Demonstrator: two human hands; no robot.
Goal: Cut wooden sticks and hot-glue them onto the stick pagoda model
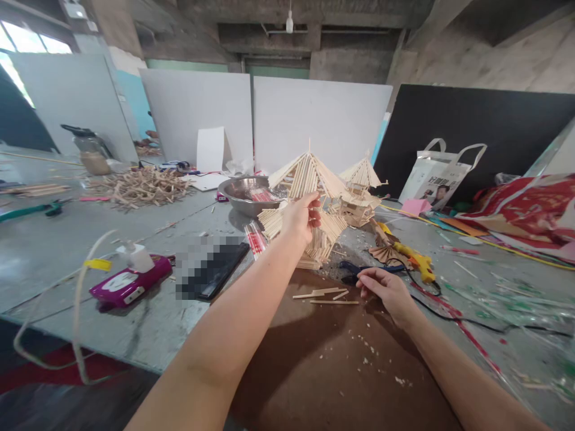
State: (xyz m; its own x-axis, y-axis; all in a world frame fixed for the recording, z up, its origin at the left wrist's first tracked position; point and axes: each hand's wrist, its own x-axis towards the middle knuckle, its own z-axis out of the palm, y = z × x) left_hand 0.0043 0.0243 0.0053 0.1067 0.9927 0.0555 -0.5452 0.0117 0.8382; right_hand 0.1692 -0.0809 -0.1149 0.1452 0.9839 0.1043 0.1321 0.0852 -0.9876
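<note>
My left hand (302, 220) reaches forward to a pavilion model (309, 173) built of thin wooden sticks, in front of the gap between its upper and lower roofs. Its fingers are curled closed; whatever they hold is too small or hidden. My right hand (384, 290) rests low at the brown board's (332, 359) far edge, thumb and forefinger pinched together. I cannot make out anything in that pinch. Just behind it lie pliers with dark blue handles (350, 267). Several loose wooden sticks (335, 301) lie on the board left of my right hand.
A smaller stick pavilion (362, 179) stands behind at right. Near it are a yellow glue gun (417, 260) and its black cord. At left are a metal basin (247, 203), packaged sticks (255, 240), a phone (224, 272), a purple power strip (130, 284) and a wood pile (144, 185).
</note>
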